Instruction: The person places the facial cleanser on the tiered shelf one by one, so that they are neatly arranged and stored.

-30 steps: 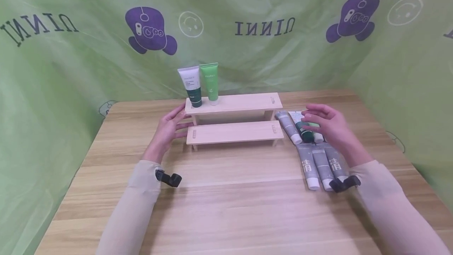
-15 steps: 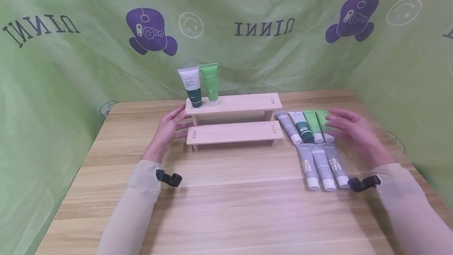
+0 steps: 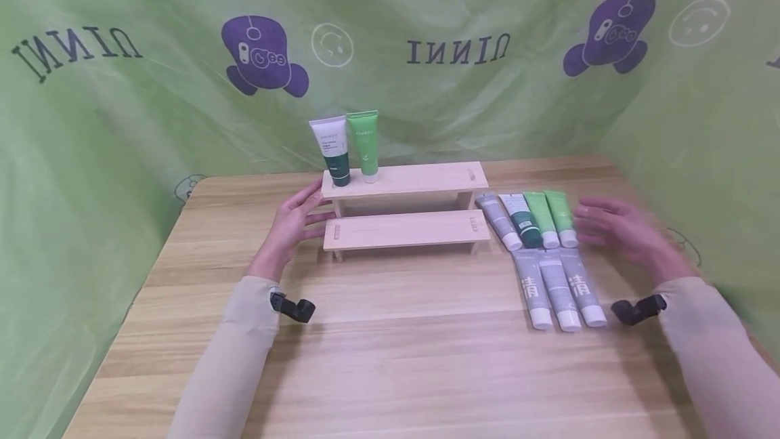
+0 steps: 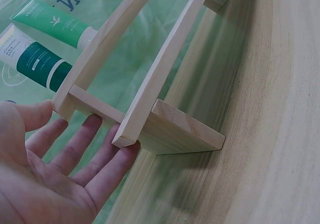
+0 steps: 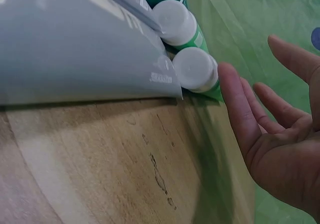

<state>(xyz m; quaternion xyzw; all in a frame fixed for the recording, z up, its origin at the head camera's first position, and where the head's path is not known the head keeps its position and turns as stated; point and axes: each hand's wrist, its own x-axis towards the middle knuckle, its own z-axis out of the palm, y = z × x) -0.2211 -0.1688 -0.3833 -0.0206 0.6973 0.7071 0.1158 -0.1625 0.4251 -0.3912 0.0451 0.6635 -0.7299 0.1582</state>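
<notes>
My left hand rests its fingertips on the left end of a two-tier wooden shelf. Up close in the left wrist view, the thumb and fingers lie extended along the ends of its planks. On the upper tier stand a white and dark green tube and a bright green tube, both cap down. My right hand hovers just right of the lying tubes, holding nothing. Nearest to it is the outer green tube, whose white cap shows in the right wrist view.
Lying in the back row are a grey tube, a white and green tube and another green one. Grey tubes form the front row. Green printed cloth hangs behind the wooden table.
My right hand has moved right, off the back-row tubes it was over, uncovering the two green ones. The left hand stays at the shelf's end.
</notes>
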